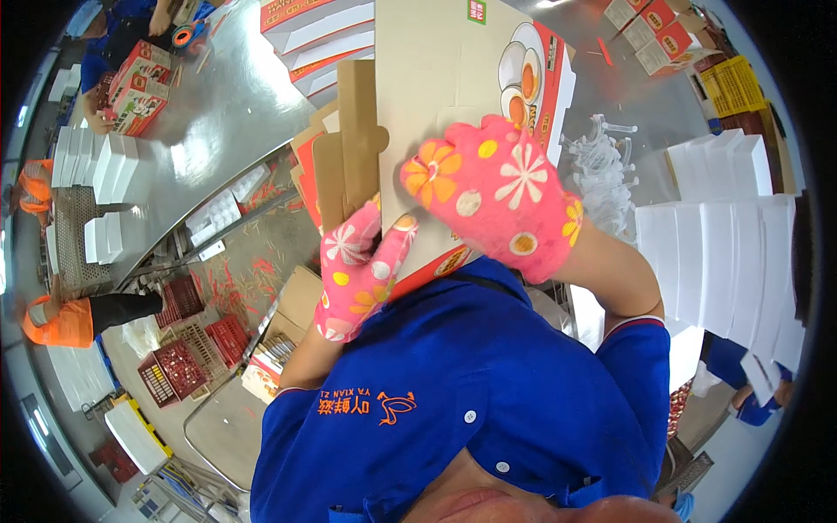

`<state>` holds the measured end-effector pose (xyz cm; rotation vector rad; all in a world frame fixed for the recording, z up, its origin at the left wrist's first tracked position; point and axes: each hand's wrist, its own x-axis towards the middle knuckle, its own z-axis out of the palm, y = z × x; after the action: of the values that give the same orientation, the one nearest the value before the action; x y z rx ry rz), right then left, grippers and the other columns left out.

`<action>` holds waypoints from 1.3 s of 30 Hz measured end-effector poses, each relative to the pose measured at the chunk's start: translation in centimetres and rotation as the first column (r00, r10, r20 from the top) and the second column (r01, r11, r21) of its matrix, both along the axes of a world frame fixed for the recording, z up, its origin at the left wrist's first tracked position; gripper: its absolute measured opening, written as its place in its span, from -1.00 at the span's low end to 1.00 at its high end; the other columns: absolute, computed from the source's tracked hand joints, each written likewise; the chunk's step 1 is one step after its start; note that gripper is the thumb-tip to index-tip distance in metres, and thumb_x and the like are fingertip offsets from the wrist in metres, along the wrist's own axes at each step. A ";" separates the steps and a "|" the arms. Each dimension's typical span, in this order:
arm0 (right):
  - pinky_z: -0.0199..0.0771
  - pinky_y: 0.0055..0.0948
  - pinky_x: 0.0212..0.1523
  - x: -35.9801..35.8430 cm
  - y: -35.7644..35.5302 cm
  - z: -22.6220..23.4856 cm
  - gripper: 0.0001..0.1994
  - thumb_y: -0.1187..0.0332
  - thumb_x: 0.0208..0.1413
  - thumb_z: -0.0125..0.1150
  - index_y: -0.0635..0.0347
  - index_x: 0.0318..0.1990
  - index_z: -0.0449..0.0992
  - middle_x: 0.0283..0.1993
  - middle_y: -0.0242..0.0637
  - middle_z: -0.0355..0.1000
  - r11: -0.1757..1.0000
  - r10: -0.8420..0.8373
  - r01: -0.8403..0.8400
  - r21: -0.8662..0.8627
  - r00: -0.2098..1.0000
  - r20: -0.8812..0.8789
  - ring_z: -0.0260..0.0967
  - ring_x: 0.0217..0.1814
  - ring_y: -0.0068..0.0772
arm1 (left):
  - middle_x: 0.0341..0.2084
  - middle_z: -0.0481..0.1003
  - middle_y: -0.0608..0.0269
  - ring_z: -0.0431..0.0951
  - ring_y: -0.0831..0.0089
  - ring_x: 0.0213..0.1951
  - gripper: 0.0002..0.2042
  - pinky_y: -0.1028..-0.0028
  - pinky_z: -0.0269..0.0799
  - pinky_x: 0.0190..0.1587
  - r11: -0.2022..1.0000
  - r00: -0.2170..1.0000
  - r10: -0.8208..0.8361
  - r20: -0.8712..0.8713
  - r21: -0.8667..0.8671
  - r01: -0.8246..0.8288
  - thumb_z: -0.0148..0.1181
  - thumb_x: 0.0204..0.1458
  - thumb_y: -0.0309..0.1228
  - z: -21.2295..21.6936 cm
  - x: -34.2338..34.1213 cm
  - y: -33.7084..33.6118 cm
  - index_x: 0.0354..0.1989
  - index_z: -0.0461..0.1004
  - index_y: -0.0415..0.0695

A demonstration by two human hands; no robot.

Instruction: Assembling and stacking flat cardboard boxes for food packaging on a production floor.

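Observation:
A cardboard carton [427,87], beige with egg pictures and a red side, stands tilted against my front over the metal table. My left hand [357,275], in a pink flowered glove, grips its left edge, thumb on the beige panel. The other left fingers are partly hidden by the edge. A brown flap [347,139] sticks out on that side, just above them. My right hand [497,192], gloved alike, rests closed on the beige panel with its fingers curled under. What they hold, if anything, is hidden.
More flattened cartons [305,39] lie behind on the metal table [200,157]. Clear plastic pieces [602,166] and stacked white foam boxes [715,253] are at the right. A co-worker's hand [100,120] touches red boxes [139,87] at the far left. Red crates [174,370] stand on the floor.

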<state>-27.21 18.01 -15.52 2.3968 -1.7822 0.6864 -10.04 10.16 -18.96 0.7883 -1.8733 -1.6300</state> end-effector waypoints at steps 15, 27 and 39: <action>0.24 -0.32 -0.26 3.9 1.6 0.7 -0.77 0.29 -0.22 0.10 0.00 -0.31 0.37 -0.34 -0.38 0.30 0.996 -0.070 0.075 0.050 0.993 -0.093 0.27 -0.22 -0.32 | -0.27 0.46 0.24 0.47 0.48 -0.26 -0.77 0.58 0.35 -0.15 0.970 0.951 0.181 -0.252 0.207 -0.130 0.17 -0.04 -0.51 4.6 -0.5 -5.1 -0.20 0.40 -0.32; 0.35 -0.36 -0.44 1.1 1.0 2.0 -0.84 0.46 -0.16 0.24 0.07 -0.36 0.46 -0.44 -0.38 0.44 0.989 0.061 0.011 -0.149 0.881 0.468 0.38 -0.40 -0.31 | -0.52 0.47 0.33 0.45 0.57 -0.45 -0.93 0.58 0.37 -0.38 0.989 0.907 0.118 -0.404 -0.029 -0.142 0.15 -0.01 -0.52 0.4 -1.5 -2.1 -0.34 0.44 -0.21; 0.21 -0.56 -0.39 3.5 0.5 -1.9 -0.84 0.41 0.18 -0.01 0.32 -0.36 0.42 -0.48 -0.40 0.30 0.935 -0.256 -0.266 0.233 -0.056 0.965 0.20 -0.41 -0.63 | -0.44 0.42 0.26 0.42 0.47 -0.41 -0.85 0.48 0.33 -0.36 0.825 0.932 -0.059 -0.357 -0.544 -0.156 -0.07 0.13 -0.51 -2.8 -1.1 -1.1 -0.15 0.37 -0.19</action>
<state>-23.71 18.49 -17.46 1.8508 -2.2869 3.1053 -11.16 9.10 -21.79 0.2519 -1.8867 -0.9958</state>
